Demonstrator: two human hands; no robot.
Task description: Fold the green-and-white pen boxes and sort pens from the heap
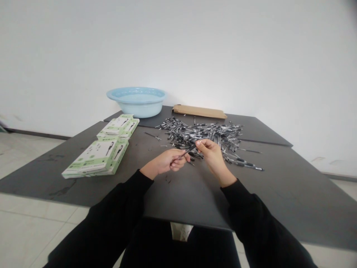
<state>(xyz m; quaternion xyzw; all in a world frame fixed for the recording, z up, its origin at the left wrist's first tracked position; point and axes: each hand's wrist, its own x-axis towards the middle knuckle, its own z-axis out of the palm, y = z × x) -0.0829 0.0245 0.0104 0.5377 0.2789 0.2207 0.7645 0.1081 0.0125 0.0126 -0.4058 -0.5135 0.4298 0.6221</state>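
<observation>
Between my two hands, just in front of a heap of pens, is a dark pen [192,147], slanting up to the right. My left hand [172,160] pinches its lower end. Its upper end is gripped by the thumb and fingers of my right hand [209,149]. The heap of clear and black pens [206,131] spreads over the table behind my hands, with several loose ones at its edges. Whether the pen's parts are joined or separate where the fingers cover it, I cannot tell.
Stacked green-and-white boxes [96,154] with pen pictures lie on the left of the dark table [184,201]. A light blue basin [136,106] stands at the back left, beside a flat brown cardboard piece [199,111]. A white wall [195,52] rises behind the table.
</observation>
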